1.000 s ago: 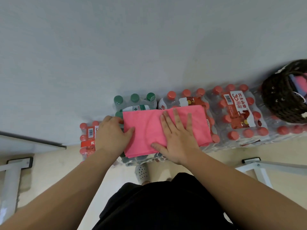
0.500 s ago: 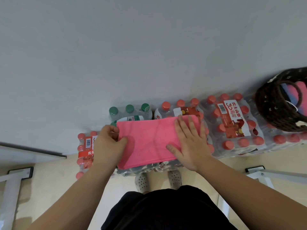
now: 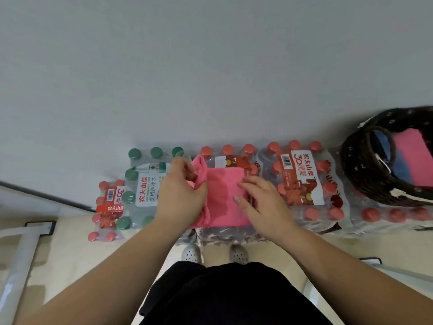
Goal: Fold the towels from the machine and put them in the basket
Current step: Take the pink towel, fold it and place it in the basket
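A pink towel (image 3: 223, 195) lies on shrink-wrapped packs of water bottles straight ahead of me. My left hand (image 3: 180, 195) grips the towel's left edge and lifts it up and over toward the right. My right hand (image 3: 260, 202) rests on the towel's right part, fingers curled around that edge. A dark wicker basket (image 3: 360, 165) stands on the packs at the far right, with a folded pink towel (image 3: 414, 158) and a dark blue one (image 3: 380, 146) inside it. The machine is not in view.
Red-capped bottle packs (image 3: 302, 181) and a green-capped pack (image 3: 145, 184) line the grey wall. A smaller red-capped pack (image 3: 107, 207) sits lower at the left. White metal frame legs (image 3: 21, 256) stand on the floor at both sides. My shoes (image 3: 191, 253) touch the packs.
My left hand has picked up the towel's left edge and carried it rightward, so the towel looks narrower. My right hand slid to the right edge. The view shifted left, showing more of the basket.
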A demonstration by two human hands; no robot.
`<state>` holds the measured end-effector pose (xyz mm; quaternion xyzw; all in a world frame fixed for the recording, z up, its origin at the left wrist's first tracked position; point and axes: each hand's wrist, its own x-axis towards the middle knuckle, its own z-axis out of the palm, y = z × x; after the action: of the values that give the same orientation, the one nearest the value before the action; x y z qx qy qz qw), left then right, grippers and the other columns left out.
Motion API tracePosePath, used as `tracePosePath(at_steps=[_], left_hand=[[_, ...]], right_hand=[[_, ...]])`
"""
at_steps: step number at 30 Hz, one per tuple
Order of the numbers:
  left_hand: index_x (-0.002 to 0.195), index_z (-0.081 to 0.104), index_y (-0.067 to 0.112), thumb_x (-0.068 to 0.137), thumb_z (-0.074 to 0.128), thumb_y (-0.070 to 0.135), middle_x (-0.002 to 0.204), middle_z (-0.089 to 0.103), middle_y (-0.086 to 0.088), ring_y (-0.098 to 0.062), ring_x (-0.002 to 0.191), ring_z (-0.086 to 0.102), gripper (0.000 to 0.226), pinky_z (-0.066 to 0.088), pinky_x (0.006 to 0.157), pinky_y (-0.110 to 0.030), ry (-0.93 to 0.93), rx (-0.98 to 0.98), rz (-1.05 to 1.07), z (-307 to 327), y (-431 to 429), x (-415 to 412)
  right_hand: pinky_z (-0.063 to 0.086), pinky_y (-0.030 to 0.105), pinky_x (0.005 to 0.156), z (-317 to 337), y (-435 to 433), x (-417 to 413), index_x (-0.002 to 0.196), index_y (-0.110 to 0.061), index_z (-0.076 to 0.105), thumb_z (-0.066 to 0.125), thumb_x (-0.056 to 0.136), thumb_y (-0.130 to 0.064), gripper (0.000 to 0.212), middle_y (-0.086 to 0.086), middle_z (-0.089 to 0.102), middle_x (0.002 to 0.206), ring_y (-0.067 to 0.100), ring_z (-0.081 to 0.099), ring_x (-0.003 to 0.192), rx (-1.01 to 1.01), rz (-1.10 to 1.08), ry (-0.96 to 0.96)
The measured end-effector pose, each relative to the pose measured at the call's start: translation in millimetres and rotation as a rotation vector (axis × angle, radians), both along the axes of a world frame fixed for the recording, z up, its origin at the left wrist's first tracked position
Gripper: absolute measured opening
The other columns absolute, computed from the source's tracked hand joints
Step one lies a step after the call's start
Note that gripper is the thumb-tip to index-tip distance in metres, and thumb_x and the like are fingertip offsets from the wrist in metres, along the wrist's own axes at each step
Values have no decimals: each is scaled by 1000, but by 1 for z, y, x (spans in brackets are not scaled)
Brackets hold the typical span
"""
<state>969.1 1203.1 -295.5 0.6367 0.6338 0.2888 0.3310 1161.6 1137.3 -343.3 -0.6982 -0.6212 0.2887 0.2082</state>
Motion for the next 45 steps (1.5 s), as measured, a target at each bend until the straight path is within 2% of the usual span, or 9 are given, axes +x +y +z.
tracePosePath(at_steps=[7,13,18,21,25,27,35,39,45], left_hand=[[86,45,15,79,62,4,65,50,6,-12,56,50,22,32,48,-19,149,-67,-91,-24,-8,61],[101,55,19,86,69,34,78,65,7,-16,72,63,26,53,67,-32,266,-99,-118,-31,-10,74],[108,74,15,93,57,19,91,74,-5,-26,78,69,23,55,73,-36,277,111,-247,-39,-19,61],[105,75,14,81,58,35,103,68,-8,-34,89,64,36,54,75,-44,502,344,-241,-51,-23,47],[145,49,22,84,43,72,156,40,-7,-34,144,33,79,19,113,-61,790,157,-369,-64,-25,45],[158,21,26,89,23,76,167,14,-2,-30,154,7,85,-1,117,-64,862,87,-444,-69,-25,47],[157,-17,23,91,6,69,166,-20,1,-26,151,-24,84,-12,117,-64,880,11,-501,-72,-23,70],[157,-19,20,91,10,73,164,-25,-1,-25,149,-30,89,-14,117,-62,865,-18,-493,-76,-23,75],[158,-14,20,85,26,76,165,-22,-2,-21,149,-29,101,-15,119,-58,729,-24,-506,-71,-22,69]], right_hand=[[42,28,98,3,-2,31,124,-21,67,57,94,-51,43,-6,61,120,12,53,115,-19,-18,231],[46,26,96,-2,-3,35,125,-28,64,61,96,-37,30,-16,63,112,5,58,109,-105,11,389],[50,28,89,1,8,38,123,-29,63,56,99,-35,26,-9,63,112,8,59,101,-87,-20,345],[46,28,98,-1,16,34,131,-33,60,57,99,-33,33,-12,58,115,9,56,108,-111,55,290],[41,30,106,-3,22,29,133,-27,62,58,98,-30,35,-7,56,123,13,53,118,-121,97,224],[41,30,106,-1,22,31,133,-23,62,59,97,-32,37,-5,58,127,13,53,120,-131,100,201],[45,32,102,2,21,36,135,-23,58,57,97,-35,39,-1,60,128,15,56,119,-70,105,122],[22,32,119,5,29,36,155,-28,27,47,101,-38,59,-7,26,159,13,25,145,96,211,-49],[6,44,122,-3,42,47,157,-39,-5,18,100,-58,64,-19,9,165,14,-8,153,-79,537,-291]])
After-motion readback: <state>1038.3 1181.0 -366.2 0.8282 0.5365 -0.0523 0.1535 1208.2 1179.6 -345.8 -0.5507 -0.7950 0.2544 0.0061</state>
